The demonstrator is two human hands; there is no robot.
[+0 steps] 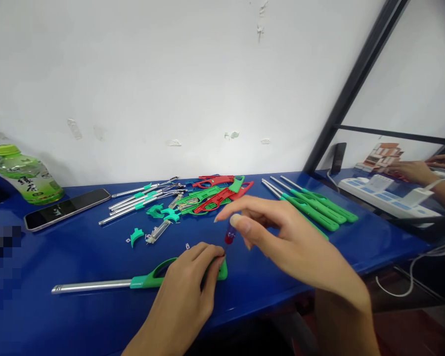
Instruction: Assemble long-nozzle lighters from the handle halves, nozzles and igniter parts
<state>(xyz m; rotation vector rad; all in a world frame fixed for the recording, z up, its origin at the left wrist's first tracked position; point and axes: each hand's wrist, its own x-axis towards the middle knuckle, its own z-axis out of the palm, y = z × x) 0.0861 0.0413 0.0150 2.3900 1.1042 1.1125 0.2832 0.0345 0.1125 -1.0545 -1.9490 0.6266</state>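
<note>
A green long-nosed lighter (pixel 146 282) lies along the near edge of the blue table, its silver tube pointing left. My left hand (pixel 187 287) is closed over its handle and pins it down. Above the handle's right end, my right hand (pixel 285 237) has thumb and fingertips on a small screwdriver (pixel 230 233) with a blue and red handle. The screwdriver stands nearly upright; its tip is hidden near my left fingertips. Behind lie red and green handle shells (pixel 222 195), silver tubes (pixel 133 201), a teal trigger (pixel 136 237) and a clear fuel tank (pixel 158 231).
Several green lighters (pixel 315 210) lie at the right. A drink bottle (pixel 27 175) and a phone (pixel 66 210) are at the left. Beyond a black metal post (pixel 346 89) are a white power strip (pixel 389 198), stacked boxes (pixel 381 157) and another person's hand (pixel 411 173).
</note>
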